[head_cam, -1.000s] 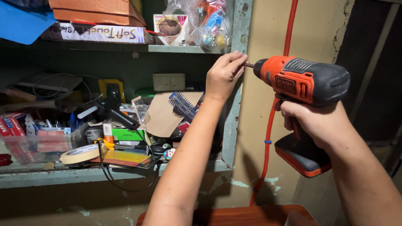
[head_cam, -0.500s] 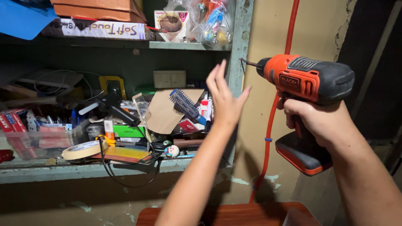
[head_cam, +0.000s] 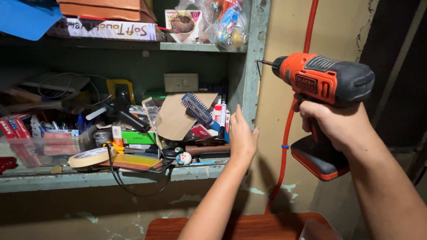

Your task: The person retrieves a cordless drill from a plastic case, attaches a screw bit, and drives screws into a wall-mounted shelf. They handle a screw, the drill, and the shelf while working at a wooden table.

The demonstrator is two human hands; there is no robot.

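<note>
Head view shows a messy green shelf (head_cam: 111,181) set in a yellow wall (head_cam: 284,26) with chipped paint. The right hand (head_cam: 331,122) grips an orange and black drill (head_cam: 324,84) tight by its handle. The drill is held up in the air, and its thin bit points at the green post (head_cam: 251,62) of the shelf. The left hand (head_cam: 242,138) is loose and flat, fingers up, holding nothing, just in front of the post and lower than the drill. On the shelf lie a roll of tape (head_cam: 91,156), a blue hairbrush (head_cam: 200,111) and a piece of brown card (head_cam: 178,118). An orange cord (head_cam: 289,129) hangs down the wall. A brown wooden top (head_cam: 249,226) sits below.
</note>
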